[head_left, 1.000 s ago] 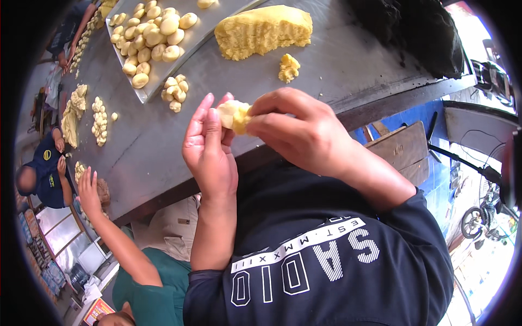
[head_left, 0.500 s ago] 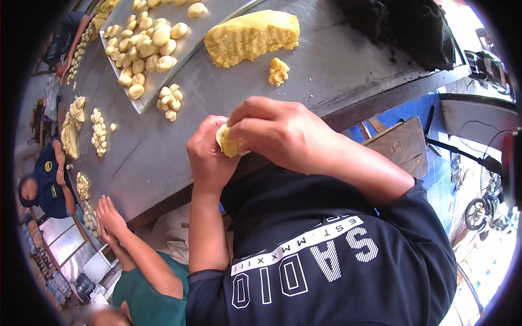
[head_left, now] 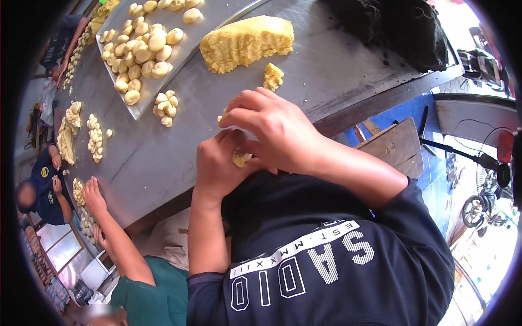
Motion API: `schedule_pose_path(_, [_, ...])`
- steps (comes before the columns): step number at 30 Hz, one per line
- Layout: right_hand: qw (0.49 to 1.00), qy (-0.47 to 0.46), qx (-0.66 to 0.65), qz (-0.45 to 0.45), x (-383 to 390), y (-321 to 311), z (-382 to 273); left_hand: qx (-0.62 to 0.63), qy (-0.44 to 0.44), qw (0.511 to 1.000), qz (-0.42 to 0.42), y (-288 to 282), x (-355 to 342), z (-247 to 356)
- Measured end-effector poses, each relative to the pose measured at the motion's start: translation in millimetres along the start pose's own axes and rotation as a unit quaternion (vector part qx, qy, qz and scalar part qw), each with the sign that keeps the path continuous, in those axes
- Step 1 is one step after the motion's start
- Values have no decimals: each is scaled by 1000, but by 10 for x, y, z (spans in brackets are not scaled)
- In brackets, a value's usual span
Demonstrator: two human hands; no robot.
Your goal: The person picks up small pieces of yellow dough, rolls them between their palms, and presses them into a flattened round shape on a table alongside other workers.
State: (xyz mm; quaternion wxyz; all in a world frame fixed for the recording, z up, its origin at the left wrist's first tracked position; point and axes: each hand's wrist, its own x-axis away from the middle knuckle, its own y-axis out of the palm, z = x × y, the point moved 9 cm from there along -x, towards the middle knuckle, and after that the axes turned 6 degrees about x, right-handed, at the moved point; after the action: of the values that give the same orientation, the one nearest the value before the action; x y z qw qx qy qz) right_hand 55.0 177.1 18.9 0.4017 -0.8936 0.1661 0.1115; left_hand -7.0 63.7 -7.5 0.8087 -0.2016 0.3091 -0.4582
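Observation:
My left hand (head_left: 220, 162) is curled round a small pale-yellow dough piece (head_left: 241, 159), most of it hidden by fingers. My right hand (head_left: 270, 130) arches over it, thumb down by that piece and fingers bent; a yellow bit (head_left: 222, 118) peeks out at its fingertips, its shape unclear. Just beyond lie a crumbly yellow lump (head_left: 273, 76) and a large yellow slab (head_left: 247, 41). To their left are a metal tray (head_left: 138, 110) heaped with pale round dough balls (head_left: 156, 43) and a small cluster of balls (head_left: 166, 108), all on the steel table (head_left: 141, 163).
A dark mass (head_left: 391, 35) lies at the table's right. Co-workers' hands (head_left: 95, 198) and arms are along the left among dough piles (head_left: 69, 133) and rows of small balls (head_left: 94, 138). A wooden board (head_left: 389, 149), a black pole and a parked motorcycle (head_left: 478, 214) are beyond the right edge.
My right hand has risen slightly and its fingers have lifted off the piece in my left hand, which has turned and closed round it. The co-worker's nearer hand has shifted.

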Motion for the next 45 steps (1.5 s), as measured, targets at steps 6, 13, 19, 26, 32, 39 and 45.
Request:
schedule_pose_path(6, [998,22,58,20,-6,-367,199,170,-89,981,-34,-35,50,-238])
schedule_pose_path(13, [988,28,149,-1,132,-395,430,350,-213,912,-23,-19,211,-393])
schedule_pose_path(19, [996,67,25,49,134,-379,473,477,-198,854,55,-37,150,-429])
schedule_pose_path(26, [998,26,-50,40,86,-446,316,317,-119,940,39,-50,83,-314])
schedule_pose_path(32, [996,20,-74,52,36,-511,177,241,-215,946,32,-26,93,-257])
schedule_pose_path(39, [996,-6,-35,-78,117,-101,-52,77,-42,996,29,-78,-30,-37])
schedule_pose_path(45, [995,64,-68,-37,77,-120,92,59,-79,994,-37,21,13,-48])
